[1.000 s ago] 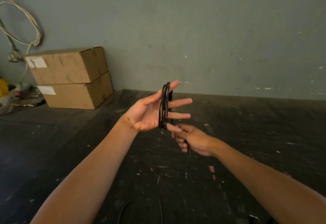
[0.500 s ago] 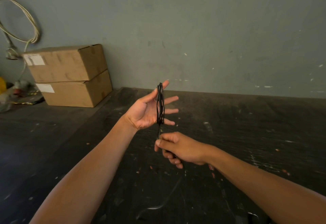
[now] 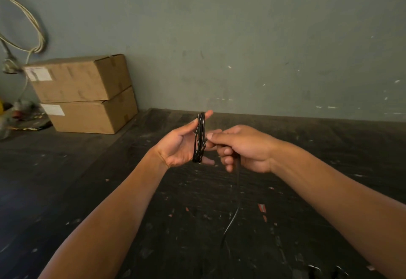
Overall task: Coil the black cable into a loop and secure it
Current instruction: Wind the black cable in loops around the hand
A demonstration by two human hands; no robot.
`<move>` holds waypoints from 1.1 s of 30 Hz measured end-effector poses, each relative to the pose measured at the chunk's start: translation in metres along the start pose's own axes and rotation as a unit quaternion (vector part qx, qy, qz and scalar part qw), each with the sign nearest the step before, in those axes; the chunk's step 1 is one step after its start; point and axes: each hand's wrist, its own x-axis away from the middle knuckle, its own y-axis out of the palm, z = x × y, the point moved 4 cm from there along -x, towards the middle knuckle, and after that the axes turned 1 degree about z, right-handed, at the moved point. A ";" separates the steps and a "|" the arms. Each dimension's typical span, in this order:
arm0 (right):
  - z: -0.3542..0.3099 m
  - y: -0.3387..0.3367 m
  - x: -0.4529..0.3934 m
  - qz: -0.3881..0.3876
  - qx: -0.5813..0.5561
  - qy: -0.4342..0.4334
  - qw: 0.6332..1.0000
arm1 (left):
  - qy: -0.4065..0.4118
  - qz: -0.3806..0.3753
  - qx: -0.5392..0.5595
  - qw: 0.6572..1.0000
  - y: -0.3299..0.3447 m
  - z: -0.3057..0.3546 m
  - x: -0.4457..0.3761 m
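Note:
The black cable [image 3: 199, 138] is wound in several turns around the spread fingers of my left hand [image 3: 180, 147], which is held palm up above the dark table. My right hand [image 3: 243, 148] is just right of the coil, level with it, fingers closed on the cable's free strand. That loose strand [image 3: 232, 219] hangs from the right fist down to the table and runs toward the near edge. The backs of the wound fingers are hidden by the right hand.
Two stacked cardboard boxes [image 3: 85, 94] stand at the back left against the grey wall. A pale cord [image 3: 26, 28] hangs on the wall above them, with clutter [image 3: 15, 116] beside the boxes. The dark scratched table [image 3: 307, 191] carries small scraps.
My right hand rose from below the coil to its right side, carrying the free strand up. The left hand stayed nearly still with the coil on its fingers.

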 end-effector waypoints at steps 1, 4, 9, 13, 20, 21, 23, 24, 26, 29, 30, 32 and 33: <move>-0.002 -0.001 0.001 0.002 -0.019 0.010 1.000 | -0.002 -0.006 -0.013 1.000 0.000 0.001 0.000; -0.008 -0.003 0.006 -0.003 -0.017 0.026 1.000 | -0.031 0.028 -0.025 0.999 -0.006 -0.002 0.001; -0.029 -0.015 0.012 0.010 0.027 0.016 0.999 | -0.068 0.073 -0.003 0.995 -0.012 -0.015 0.006; -0.052 -0.030 0.012 0.063 0.045 -0.021 0.997 | -0.093 0.044 0.013 0.995 -0.006 -0.022 0.006; -0.080 -0.071 -0.009 0.164 0.134 -0.098 0.973 | -0.113 -0.066 0.018 0.991 0.015 -0.033 0.015; -0.077 -0.076 -0.013 0.173 0.145 -0.102 0.969 | -0.110 -0.083 0.016 0.990 0.020 -0.031 0.016; -0.069 -0.083 -0.021 0.178 0.155 -0.119 0.964 | -0.102 -0.119 0.016 0.988 0.029 -0.025 0.017; -0.065 -0.086 -0.024 0.178 0.158 -0.130 0.963 | -0.099 -0.139 0.018 0.985 0.034 -0.023 0.018; -0.057 -0.089 -0.028 0.173 0.166 -0.155 0.958 | -0.095 -0.177 0.024 0.979 0.045 -0.019 0.020; -0.040 -0.088 -0.033 0.164 0.186 -0.178 0.952 | -0.084 -0.211 0.033 0.973 0.057 -0.014 0.022; -0.031 -0.085 -0.034 0.159 0.198 -0.177 0.951 | -0.075 -0.216 0.035 0.973 0.060 -0.012 0.022; -0.007 -0.075 -0.037 0.140 0.218 -0.174 0.950 | -0.051 -0.219 0.032 0.974 0.062 -0.005 0.021; 0.008 -0.069 -0.038 0.128 0.219 -0.177 0.951 | -0.039 -0.215 0.030 0.975 0.062 0.000 0.021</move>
